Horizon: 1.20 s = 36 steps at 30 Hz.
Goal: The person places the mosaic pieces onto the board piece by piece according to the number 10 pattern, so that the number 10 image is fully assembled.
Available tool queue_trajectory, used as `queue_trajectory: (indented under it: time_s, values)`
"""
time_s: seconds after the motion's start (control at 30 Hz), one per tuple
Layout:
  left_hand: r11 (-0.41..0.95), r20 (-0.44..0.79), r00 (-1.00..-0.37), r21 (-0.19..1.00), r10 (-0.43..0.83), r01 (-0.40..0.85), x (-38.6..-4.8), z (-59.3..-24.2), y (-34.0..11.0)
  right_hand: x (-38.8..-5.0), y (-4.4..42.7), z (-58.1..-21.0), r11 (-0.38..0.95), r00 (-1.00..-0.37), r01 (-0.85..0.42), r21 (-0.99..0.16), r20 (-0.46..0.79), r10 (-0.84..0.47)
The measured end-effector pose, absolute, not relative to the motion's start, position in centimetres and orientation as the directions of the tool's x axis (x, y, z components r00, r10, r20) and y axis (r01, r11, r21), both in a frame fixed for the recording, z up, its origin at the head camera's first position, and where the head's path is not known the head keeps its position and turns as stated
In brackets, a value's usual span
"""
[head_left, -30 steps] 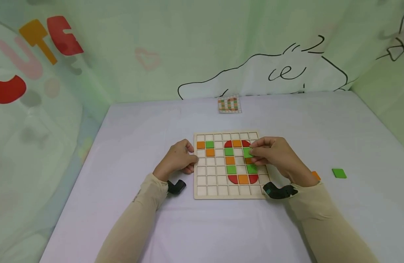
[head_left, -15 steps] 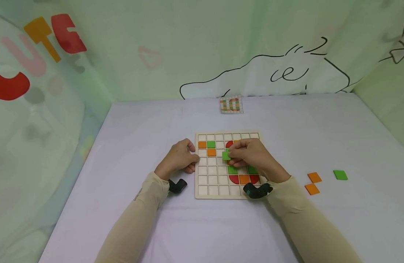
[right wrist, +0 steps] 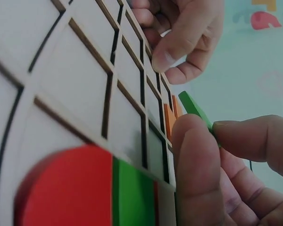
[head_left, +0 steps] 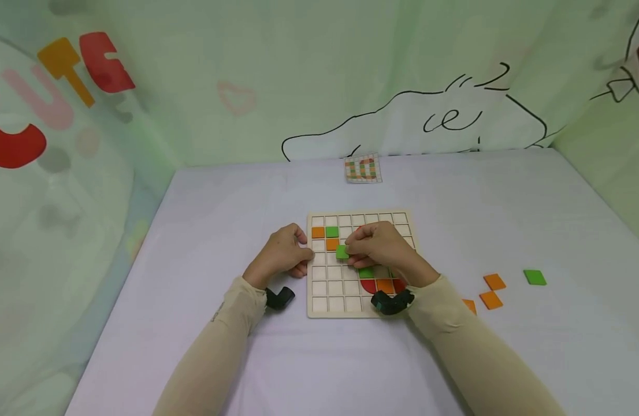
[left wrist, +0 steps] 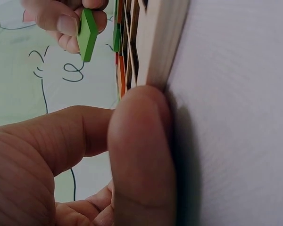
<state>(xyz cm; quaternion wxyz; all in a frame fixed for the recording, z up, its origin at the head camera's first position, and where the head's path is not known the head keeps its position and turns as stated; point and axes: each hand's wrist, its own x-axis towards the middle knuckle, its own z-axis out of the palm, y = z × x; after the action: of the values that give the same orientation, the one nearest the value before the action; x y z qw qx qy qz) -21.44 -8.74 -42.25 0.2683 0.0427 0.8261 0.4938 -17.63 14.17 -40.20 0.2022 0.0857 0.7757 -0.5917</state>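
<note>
A wooden grid board [head_left: 319,303] lies on the white table, with orange, green and red tiles set in some squares. My left hand [head_left: 283,251] grips the board's left edge, thumb tip against its side. Between thumb and fingers my right hand [head_left: 384,248] pinches a green tile [head_left: 342,252] over the left-middle of the board. The left wrist view shows that green tile [left wrist: 87,35] tilted and apart from the board. Two orange tiles and one green tile [head_left: 332,231] sit at the upper left. My right hand hides part of the red, orange and green ring.
To the right of the board lie loose orange tiles [head_left: 491,300], one partly behind the right sleeve, and a loose green tile [head_left: 535,277]. A small pattern card [head_left: 363,168] lies at the table's back edge. Printed curtains [head_left: 194,86] stand behind and beside the table.
My right hand has carried the green tile leftward from the ring on the board's right to the left-middle squares. My left hand has stayed at the edge.
</note>
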Motion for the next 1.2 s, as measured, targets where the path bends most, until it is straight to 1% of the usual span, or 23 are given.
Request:
queue_trajectory:
  time_s: [0.27,0.67,0.9,1.2]
  values:
    - [0.502,-0.398,-0.854,0.843,0.336,-0.195,-21.4,-42.5,-8.7,-17.9,13.3,-40.6,0.305,-0.888,0.393,-0.867,-0.445,-0.120]
    - [0.484,-0.396,-0.854,0.851,0.337,-0.204,-21.7,-42.8,-8.9,-18.2,12.5,-40.7,0.321,-0.889,0.385,-0.865,-0.441,-0.122]
    - [0.491,-0.393,-0.857,0.848,0.334,-0.198,-21.7,-42.7,-9.0,-18.1,12.5,-40.9,0.312,-0.899,0.357,-0.881,-0.414,-0.142]
    - [0.478,-0.388,-0.853,0.856,0.348,-0.195,-21.5,-42.5,-8.8,-17.8,12.6,-41.0,0.303,-0.907,0.345,-0.888,-0.398,-0.135]
